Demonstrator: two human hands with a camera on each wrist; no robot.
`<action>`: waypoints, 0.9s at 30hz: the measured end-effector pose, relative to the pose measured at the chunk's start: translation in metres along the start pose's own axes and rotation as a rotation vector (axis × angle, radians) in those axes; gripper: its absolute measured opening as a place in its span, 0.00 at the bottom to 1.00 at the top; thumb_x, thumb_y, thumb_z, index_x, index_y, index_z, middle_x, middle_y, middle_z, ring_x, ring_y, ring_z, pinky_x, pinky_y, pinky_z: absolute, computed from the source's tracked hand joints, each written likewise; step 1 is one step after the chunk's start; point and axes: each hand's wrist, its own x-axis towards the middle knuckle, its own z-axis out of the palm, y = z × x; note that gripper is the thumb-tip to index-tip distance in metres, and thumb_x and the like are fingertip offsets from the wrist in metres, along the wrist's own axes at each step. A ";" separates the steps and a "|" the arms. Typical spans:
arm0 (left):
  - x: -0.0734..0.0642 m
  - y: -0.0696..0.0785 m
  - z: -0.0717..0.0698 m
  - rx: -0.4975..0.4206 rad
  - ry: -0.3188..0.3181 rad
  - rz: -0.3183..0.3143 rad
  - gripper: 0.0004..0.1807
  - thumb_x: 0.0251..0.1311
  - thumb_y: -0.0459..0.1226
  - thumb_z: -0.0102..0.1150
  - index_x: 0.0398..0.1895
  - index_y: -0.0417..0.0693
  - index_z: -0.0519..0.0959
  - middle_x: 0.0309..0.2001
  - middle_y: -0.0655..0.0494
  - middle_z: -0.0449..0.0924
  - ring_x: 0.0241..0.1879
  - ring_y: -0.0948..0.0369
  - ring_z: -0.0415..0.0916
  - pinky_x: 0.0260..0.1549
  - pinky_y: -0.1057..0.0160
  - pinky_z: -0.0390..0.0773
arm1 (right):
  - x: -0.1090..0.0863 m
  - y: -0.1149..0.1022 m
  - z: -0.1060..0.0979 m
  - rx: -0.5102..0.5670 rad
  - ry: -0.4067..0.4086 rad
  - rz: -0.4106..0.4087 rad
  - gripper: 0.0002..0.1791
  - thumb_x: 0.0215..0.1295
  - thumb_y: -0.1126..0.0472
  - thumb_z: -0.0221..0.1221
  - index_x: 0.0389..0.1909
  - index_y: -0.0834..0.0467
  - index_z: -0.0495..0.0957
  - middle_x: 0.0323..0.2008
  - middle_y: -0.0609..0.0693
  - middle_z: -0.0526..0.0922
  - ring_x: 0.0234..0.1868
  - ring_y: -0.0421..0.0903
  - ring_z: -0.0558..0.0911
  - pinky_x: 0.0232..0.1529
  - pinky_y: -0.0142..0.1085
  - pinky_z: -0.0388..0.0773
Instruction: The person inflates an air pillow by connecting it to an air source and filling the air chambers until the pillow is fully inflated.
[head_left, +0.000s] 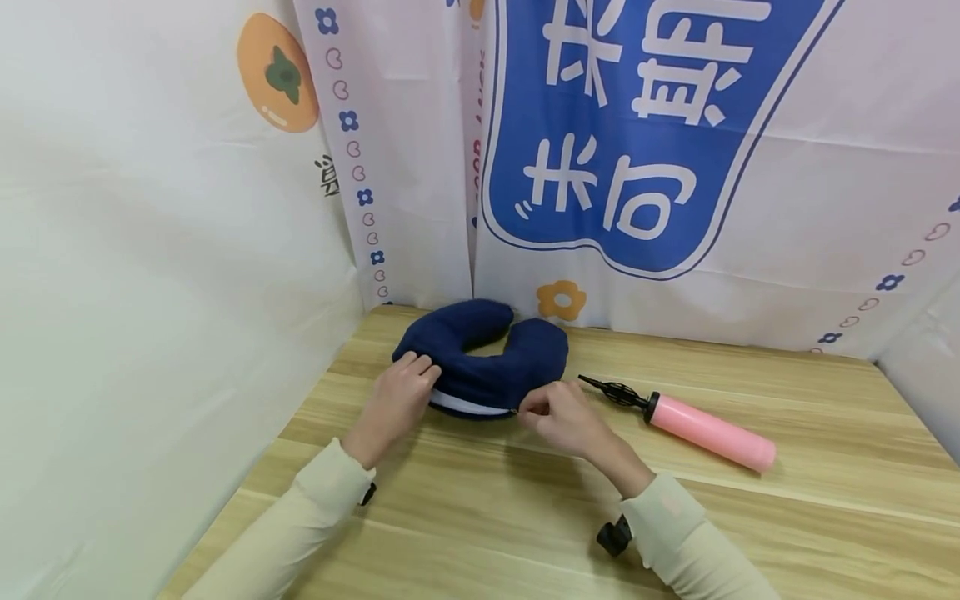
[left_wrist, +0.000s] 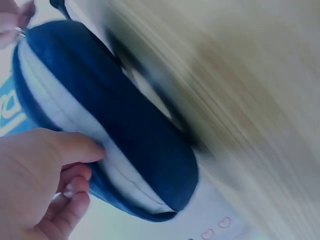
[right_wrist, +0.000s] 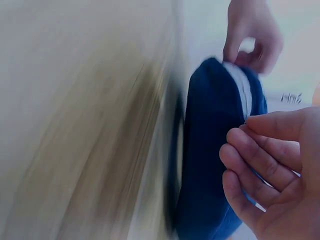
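Note:
A navy U-shaped neck pillow (head_left: pixel 480 371) lies on the table, its curved side towards me. Along that side the zipper is partly undone, and a white inner layer (head_left: pixel 467 406) shows through the gap. My left hand (head_left: pixel 401 390) grips the pillow's cover at the left end of the gap; in the left wrist view the thumb (left_wrist: pixel 82 147) lies at the opening's edge with the fingers curled on the other side. At the gap's right end, my right hand (head_left: pixel 564 417) pinches the small metal zipper pull (left_wrist: pixel 20 32) between thumb and forefinger.
A pink hand pump (head_left: pixel 708 429) with a black nozzle lies on the wooden table (head_left: pixel 480 517) to the right of the pillow. Behind the table hangs a white printed cloth (head_left: pixel 420 167) with a blue sign. Another white cloth (head_left: pixel 150 250) borders the left side.

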 end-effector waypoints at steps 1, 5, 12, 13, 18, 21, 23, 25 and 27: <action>0.001 -0.003 0.001 -0.007 -0.001 -0.005 0.09 0.54 0.23 0.68 0.36 0.40 0.85 0.34 0.48 0.84 0.34 0.50 0.76 0.40 0.56 0.82 | 0.000 -0.004 0.001 0.019 0.004 0.002 0.08 0.69 0.61 0.65 0.34 0.51 0.92 0.31 0.44 0.91 0.29 0.33 0.81 0.38 0.34 0.79; 0.005 -0.009 -0.001 -0.016 -0.030 -0.030 0.10 0.54 0.23 0.69 0.39 0.40 0.85 0.36 0.47 0.83 0.36 0.50 0.76 0.41 0.56 0.82 | 0.002 -0.012 0.006 0.061 0.053 0.022 0.09 0.67 0.63 0.64 0.32 0.48 0.91 0.29 0.42 0.90 0.27 0.34 0.81 0.38 0.36 0.81; -0.002 0.028 -0.043 -0.131 -0.032 -0.135 0.09 0.52 0.29 0.75 0.29 0.43 0.81 0.28 0.53 0.77 0.28 0.54 0.72 0.29 0.58 0.78 | 0.001 -0.019 0.011 0.075 0.071 0.047 0.07 0.69 0.61 0.66 0.35 0.48 0.92 0.31 0.40 0.90 0.29 0.33 0.83 0.37 0.34 0.83; -0.002 0.038 -0.047 -0.165 -0.010 -0.135 0.10 0.53 0.30 0.76 0.28 0.44 0.80 0.28 0.54 0.77 0.28 0.55 0.72 0.29 0.59 0.78 | 0.001 -0.020 0.011 0.072 0.078 0.042 0.06 0.68 0.61 0.66 0.35 0.49 0.92 0.30 0.40 0.90 0.29 0.33 0.83 0.36 0.33 0.83; 0.005 0.083 -0.042 -0.267 0.026 -0.073 0.09 0.58 0.34 0.77 0.34 0.46 0.83 0.33 0.57 0.78 0.34 0.58 0.74 0.35 0.63 0.79 | 0.000 -0.025 0.010 0.023 0.136 0.005 0.06 0.66 0.62 0.69 0.31 0.49 0.91 0.27 0.39 0.89 0.26 0.32 0.82 0.32 0.31 0.81; 0.008 0.096 -0.031 -0.227 0.052 -0.058 0.09 0.59 0.34 0.76 0.38 0.45 0.84 0.35 0.55 0.78 0.35 0.59 0.73 0.36 0.64 0.79 | 0.000 -0.028 0.013 0.004 0.148 -0.028 0.06 0.65 0.62 0.69 0.30 0.50 0.91 0.27 0.40 0.89 0.25 0.31 0.81 0.30 0.29 0.80; 0.009 0.100 -0.025 -0.188 0.081 -0.058 0.09 0.58 0.33 0.77 0.37 0.44 0.84 0.34 0.54 0.77 0.33 0.59 0.72 0.34 0.65 0.78 | 0.000 -0.031 0.016 -0.013 0.146 -0.051 0.06 0.65 0.62 0.69 0.30 0.50 0.91 0.25 0.41 0.89 0.24 0.30 0.79 0.28 0.28 0.79; 0.010 0.102 -0.019 -0.151 0.112 -0.052 0.09 0.56 0.32 0.78 0.36 0.44 0.84 0.33 0.54 0.76 0.32 0.59 0.71 0.33 0.65 0.77 | 0.001 -0.034 0.017 -0.031 0.148 -0.085 0.06 0.65 0.63 0.69 0.29 0.51 0.90 0.24 0.41 0.88 0.22 0.30 0.78 0.26 0.27 0.77; 0.013 0.103 -0.015 -0.121 0.145 -0.032 0.09 0.55 0.30 0.78 0.33 0.43 0.84 0.31 0.54 0.76 0.30 0.59 0.71 0.31 0.66 0.77 | 0.001 -0.034 0.015 -0.054 0.154 -0.121 0.07 0.65 0.64 0.68 0.27 0.52 0.90 0.22 0.41 0.86 0.21 0.30 0.76 0.25 0.26 0.76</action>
